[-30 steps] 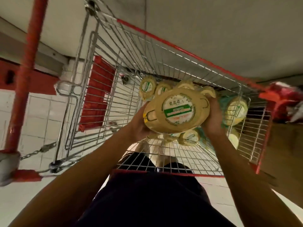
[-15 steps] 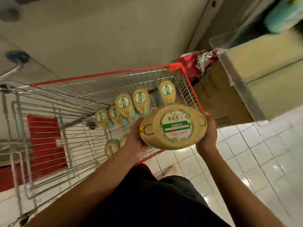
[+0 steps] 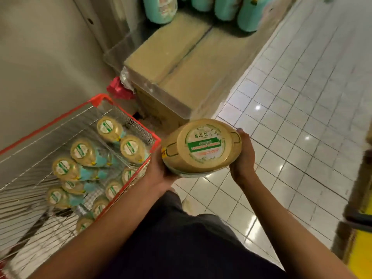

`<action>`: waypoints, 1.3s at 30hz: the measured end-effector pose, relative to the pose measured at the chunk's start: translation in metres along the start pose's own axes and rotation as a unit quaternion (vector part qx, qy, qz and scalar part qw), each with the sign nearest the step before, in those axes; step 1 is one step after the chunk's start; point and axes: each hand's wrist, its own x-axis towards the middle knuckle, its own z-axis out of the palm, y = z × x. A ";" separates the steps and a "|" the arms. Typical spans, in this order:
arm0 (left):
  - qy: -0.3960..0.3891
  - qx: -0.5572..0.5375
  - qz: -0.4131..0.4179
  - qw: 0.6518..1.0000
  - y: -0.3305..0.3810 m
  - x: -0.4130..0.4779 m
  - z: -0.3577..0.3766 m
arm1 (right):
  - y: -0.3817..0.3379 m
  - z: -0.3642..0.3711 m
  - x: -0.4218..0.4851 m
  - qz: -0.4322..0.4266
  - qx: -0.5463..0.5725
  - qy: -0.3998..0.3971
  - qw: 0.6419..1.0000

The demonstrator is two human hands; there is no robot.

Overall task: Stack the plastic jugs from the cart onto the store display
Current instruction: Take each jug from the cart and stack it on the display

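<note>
Beside the cart (image 3: 98, 99) | left hand (image 3: 159, 174), right hand (image 3: 242, 158) clamped on one jug (image 3: 201, 147) | loads of jugs (image 3: 82, 152) left inside | nowhere near done imo

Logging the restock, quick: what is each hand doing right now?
Left hand: holds the tan plastic jug with a round green-and-white label.
Right hand: grips the same jug's other side.

Jug (image 3: 201, 147): tan end w/ round green-white label facing cam, out of cart (image 3: 60, 125), just right of its red rim. Other jugs (image 3: 83, 152) in cart, teal bodies, labels up.
</note>
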 end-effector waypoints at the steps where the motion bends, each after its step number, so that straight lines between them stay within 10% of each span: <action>1: 0.002 0.025 -0.004 1.000 0.000 0.001 0.012 | -0.002 -0.007 0.005 -0.014 -0.017 0.010 1.000; 26: 0.018 0.106 0.002 0.994 0.128 0.252 0.202 | -0.108 -0.037 0.356 0.036 -0.082 -0.032 0.996; 39: 0.256 -0.146 0.071 0.953 0.177 0.283 0.251 | -0.143 0.056 0.486 0.037 -0.112 -0.249 0.961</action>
